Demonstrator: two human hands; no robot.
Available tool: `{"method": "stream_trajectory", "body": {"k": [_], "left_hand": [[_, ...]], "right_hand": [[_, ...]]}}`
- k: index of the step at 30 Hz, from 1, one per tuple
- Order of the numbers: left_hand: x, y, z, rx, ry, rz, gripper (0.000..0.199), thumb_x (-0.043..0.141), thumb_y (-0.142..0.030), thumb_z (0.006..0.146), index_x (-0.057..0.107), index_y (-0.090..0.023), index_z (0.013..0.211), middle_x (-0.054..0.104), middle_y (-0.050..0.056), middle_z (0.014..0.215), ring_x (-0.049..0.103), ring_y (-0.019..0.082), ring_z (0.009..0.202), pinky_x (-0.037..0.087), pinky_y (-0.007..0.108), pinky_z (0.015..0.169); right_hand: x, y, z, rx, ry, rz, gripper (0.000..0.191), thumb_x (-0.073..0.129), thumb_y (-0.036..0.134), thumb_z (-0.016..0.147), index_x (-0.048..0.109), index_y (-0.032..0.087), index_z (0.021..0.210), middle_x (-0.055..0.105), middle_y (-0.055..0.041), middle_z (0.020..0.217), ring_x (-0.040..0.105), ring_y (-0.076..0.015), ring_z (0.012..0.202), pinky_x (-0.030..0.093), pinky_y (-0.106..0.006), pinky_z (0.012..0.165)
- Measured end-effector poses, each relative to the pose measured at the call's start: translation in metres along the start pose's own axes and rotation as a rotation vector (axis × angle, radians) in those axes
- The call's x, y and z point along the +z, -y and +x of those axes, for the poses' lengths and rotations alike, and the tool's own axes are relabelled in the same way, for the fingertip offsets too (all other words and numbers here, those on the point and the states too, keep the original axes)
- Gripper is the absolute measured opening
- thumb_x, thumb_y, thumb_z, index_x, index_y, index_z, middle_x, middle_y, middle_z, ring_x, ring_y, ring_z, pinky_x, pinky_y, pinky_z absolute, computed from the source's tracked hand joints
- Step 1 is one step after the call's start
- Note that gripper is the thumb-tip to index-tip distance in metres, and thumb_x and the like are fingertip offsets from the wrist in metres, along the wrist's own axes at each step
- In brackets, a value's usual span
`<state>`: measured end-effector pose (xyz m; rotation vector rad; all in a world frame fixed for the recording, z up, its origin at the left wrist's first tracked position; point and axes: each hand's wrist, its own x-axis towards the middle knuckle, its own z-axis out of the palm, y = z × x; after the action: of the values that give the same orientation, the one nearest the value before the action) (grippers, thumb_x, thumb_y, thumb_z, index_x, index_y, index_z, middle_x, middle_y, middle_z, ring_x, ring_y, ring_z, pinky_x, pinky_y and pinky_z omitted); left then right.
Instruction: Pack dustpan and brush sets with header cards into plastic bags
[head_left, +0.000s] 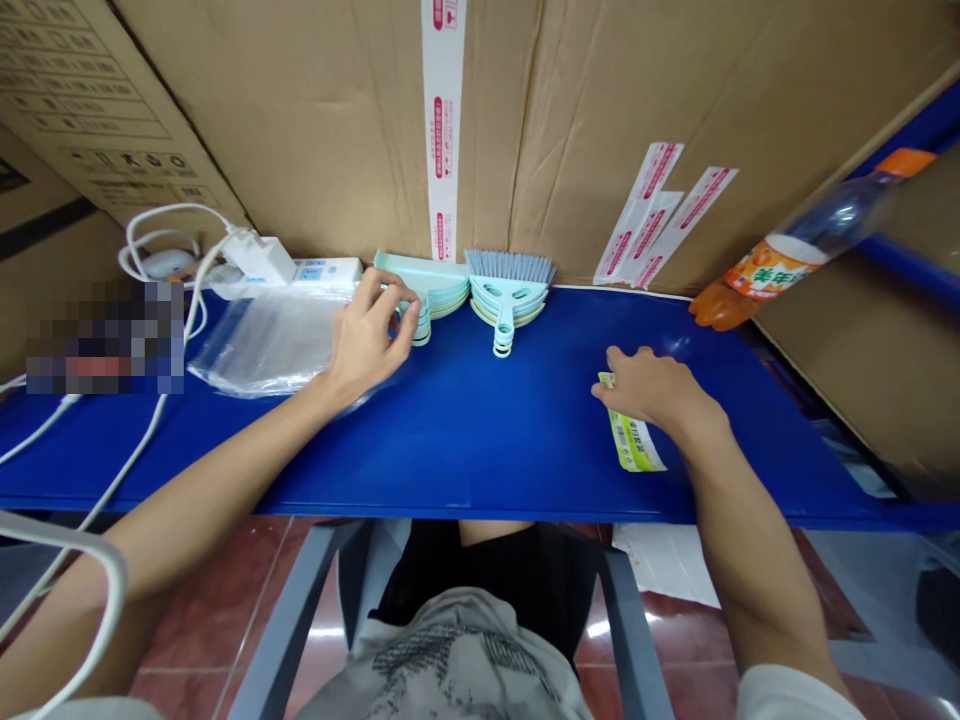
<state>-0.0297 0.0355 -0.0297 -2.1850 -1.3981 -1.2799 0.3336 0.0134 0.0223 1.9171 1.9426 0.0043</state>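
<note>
My left hand (373, 335) is over the left edge of a stack of mint-green dustpans (448, 293), its fingers bent and apart with nothing visible between them. Beneath and left of it lie clear plastic bags (262, 340). Right of the dustpans stands a stack of small hand brushes (508, 290) with grey bristles, handles toward me. On the right, my right hand (660, 388) is palm down over a green-and-white printed card (636, 442), thumb and fingers closed around its far end. The hand covers part of the card; whether there are several cards is unclear.
A power strip (330, 270) with a white plug and cables (154, 420) is at the left. An orange soda bottle (787, 255) leans at the right. Cardboard (315, 120) walls the back of the blue table (480, 440); tape strips (637, 220) hang there.
</note>
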Motion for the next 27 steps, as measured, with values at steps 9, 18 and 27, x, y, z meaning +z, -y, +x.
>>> {"method": "stream_trajectory", "body": {"k": [9,18,27], "left_hand": [[-0.003,0.001,0.001,-0.036,0.019,-0.007,0.038,0.045,-0.050,0.116,0.068,-0.021,0.106,0.070,0.014,0.124,0.060,0.015,0.069,0.051,0.034,0.066],[0.002,0.008,0.000,-0.071,0.080,-0.012,0.047,0.042,-0.063,0.114,0.069,-0.024,0.116,0.067,0.014,0.131,0.064,0.016,0.072,0.056,0.038,0.076],[0.010,0.016,-0.003,-0.060,0.163,0.030,0.042,0.052,-0.059,0.112,0.068,-0.020,0.112,0.066,0.015,0.131,0.065,0.016,0.071,0.056,0.037,0.076]], "right_hand": [[0.005,0.000,0.004,-0.003,-0.030,0.007,0.061,0.045,0.049,0.108,0.060,0.010,0.152,0.068,-0.0335,0.136,0.073,-0.0498,0.121,0.054,-0.057,0.098],[0.009,-0.023,0.018,0.004,-0.196,0.130,0.077,0.052,0.074,0.101,0.062,0.016,0.151,0.071,-0.0299,0.133,0.072,-0.0522,0.113,0.056,-0.063,0.090],[0.006,-0.002,0.025,-0.089,-0.625,0.420,0.040,0.050,0.048,0.109,0.074,0.023,0.128,0.081,-0.0155,0.117,0.073,-0.0384,0.114,0.053,-0.049,0.096]]}}
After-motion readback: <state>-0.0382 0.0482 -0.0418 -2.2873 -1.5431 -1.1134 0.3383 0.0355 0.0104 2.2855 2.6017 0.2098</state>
